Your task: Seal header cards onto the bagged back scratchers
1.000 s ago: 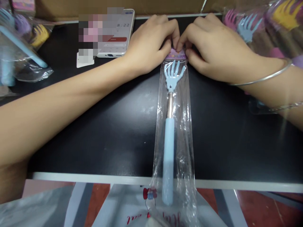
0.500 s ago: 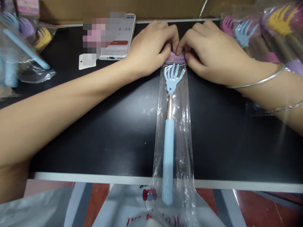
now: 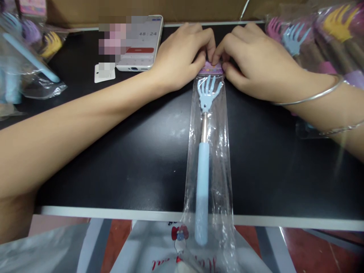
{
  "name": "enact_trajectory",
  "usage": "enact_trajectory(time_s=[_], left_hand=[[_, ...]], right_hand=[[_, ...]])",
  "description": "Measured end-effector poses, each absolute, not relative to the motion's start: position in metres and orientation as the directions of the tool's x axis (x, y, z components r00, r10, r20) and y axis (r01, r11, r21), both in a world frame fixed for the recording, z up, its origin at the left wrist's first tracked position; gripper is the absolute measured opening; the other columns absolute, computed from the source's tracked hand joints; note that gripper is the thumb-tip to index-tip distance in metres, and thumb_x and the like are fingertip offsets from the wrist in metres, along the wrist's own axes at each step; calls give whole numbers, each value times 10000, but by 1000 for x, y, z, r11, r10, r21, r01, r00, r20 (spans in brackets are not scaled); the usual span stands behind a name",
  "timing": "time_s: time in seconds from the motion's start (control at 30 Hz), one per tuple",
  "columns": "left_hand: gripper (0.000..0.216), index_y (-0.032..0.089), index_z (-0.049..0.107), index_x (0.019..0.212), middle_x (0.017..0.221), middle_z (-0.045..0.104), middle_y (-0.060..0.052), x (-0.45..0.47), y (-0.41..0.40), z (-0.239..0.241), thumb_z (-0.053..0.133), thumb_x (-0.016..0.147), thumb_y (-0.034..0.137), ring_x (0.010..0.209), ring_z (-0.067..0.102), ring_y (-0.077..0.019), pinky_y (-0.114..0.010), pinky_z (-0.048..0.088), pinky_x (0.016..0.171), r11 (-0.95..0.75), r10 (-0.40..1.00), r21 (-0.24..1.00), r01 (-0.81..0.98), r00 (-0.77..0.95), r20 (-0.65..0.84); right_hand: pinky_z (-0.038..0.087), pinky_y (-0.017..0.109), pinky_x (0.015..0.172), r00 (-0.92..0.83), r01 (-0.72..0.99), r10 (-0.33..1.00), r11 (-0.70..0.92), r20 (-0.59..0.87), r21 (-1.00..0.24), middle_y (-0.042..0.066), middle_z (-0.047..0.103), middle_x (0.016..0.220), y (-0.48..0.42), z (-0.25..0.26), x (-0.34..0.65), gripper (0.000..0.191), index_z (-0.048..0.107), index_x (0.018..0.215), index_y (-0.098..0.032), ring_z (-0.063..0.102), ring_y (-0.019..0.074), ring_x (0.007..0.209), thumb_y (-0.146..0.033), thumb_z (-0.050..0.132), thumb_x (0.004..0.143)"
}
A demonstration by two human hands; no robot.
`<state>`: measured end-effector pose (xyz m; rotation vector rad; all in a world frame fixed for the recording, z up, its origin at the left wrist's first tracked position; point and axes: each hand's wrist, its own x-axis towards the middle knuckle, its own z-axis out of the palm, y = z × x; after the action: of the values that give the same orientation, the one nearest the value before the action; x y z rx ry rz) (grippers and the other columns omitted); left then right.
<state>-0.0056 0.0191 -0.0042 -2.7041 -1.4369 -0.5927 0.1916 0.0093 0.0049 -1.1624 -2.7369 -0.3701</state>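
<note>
A light-blue back scratcher (image 3: 203, 163) with a hand-shaped head and metal neck lies inside a clear plastic bag (image 3: 218, 151). Its handle end hangs past the table's near edge. At the far end of the bag sits a purple header card (image 3: 212, 68). My left hand (image 3: 186, 57) pinches the card's left side, and my right hand (image 3: 247, 62) pinches its right side. Both hands have curled fingers that nearly meet above the card. Part of the card is hidden beneath the fingers.
Several bagged back scratchers (image 3: 31, 57) lie at the left, and more bagged scratchers (image 3: 321, 41) are piled at the right beyond my right forearm. A white phone (image 3: 142, 49) and a white tag (image 3: 104, 75) are on the black table (image 3: 127, 151) near my left wrist.
</note>
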Motion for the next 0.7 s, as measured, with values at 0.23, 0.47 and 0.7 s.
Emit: enact_trajectory(time_s=[0.23,0.47,0.7], left_hand=[[421,270,639,1172,1253,632,-34,-3,8,4,335,888,208,1253,524,-242,-447,386,1058,-525,835,160,836,470,286],[457,280,642,1209,1253,625,-41,-5,9,4,332,878,224,1222,522,-250,-461,388,1063,-541,823,125,831,494,280],[404,313,635,1169,1228,634,-15,-7,12,1,334,906,255,1174,523,-237,-463,391,1039,-562,806,141,815,502,313]], right_hand=[[485,514,1047,-697,716,678,676,233,174,153,558,1250,10,6,192,400,556,1223,-67,518,374,1263,-196,318,929],[470,530,1066,-700,714,680,680,218,169,158,542,1279,8,7,190,417,547,1250,-42,513,384,1276,-186,302,944],[462,535,1074,-713,700,663,696,228,161,154,535,1277,10,7,193,420,555,1249,-40,493,391,1299,-194,299,953]])
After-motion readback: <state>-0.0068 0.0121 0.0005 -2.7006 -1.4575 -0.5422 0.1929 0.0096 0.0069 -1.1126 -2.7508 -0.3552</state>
